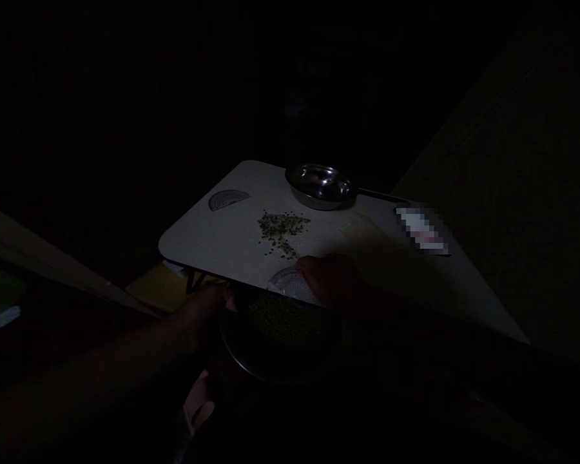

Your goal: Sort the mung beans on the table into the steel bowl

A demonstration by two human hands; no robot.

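In the dark head view, my left hand (211, 308) grips the rim of a bowl (244, 363) held just under the near edge of a small white table (207, 248). Many small green beans (285, 322) lie inside that bowl. My right hand (331, 277) is closed on a clear protractor (292, 282), which rests flat on the tabletop by the edge above the bowl. Just beyond the protractor, a scattered patch of green beans (283, 225) is spread over the table. Deep shadow hides most of my right arm and the bowl's right side.
A shiny steel bowl (321, 187) stands at the table's far edge. Left of it lies another clear protractor (229, 199). A blurred-out white item (421, 229) lies at the right. One dark folding leg (191, 281) shows below the table's left side.
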